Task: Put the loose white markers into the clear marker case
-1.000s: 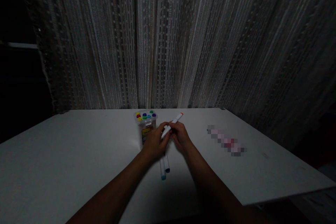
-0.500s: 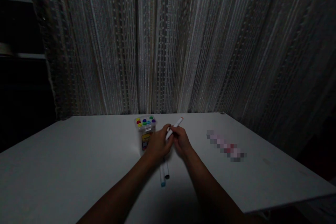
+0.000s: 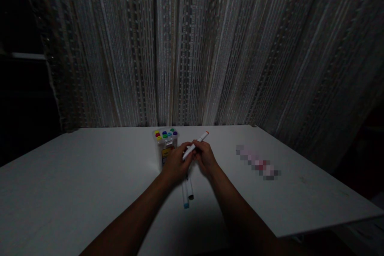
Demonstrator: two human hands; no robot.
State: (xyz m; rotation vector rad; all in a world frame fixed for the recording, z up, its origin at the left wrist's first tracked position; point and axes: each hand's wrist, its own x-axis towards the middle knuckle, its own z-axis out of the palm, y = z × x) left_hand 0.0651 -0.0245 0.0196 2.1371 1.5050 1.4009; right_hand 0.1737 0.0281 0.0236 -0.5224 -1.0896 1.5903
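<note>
A white marker with an orange-red tip slants up to the right between my two hands. My left hand is closed around its lower end. Near the marker's upper part, the fingers of my right hand are closed on it. Just behind my left hand stands a clear plastic box of markers with several coloured caps, its label partly hidden by the hand. Under my hands two more white markers lie on the table: one with a blue end, one with a dark end.
The white table reaches back to a grey patterned curtain. A blurred-out pinkish object lies at the right. Dark shelves stand at the far left, and the table's edge runs along the right.
The held marker has slid or tilted lower to the left, with more of its length showing between my hands. My left hand has shifted slightly left. The whole view moved a little.
</note>
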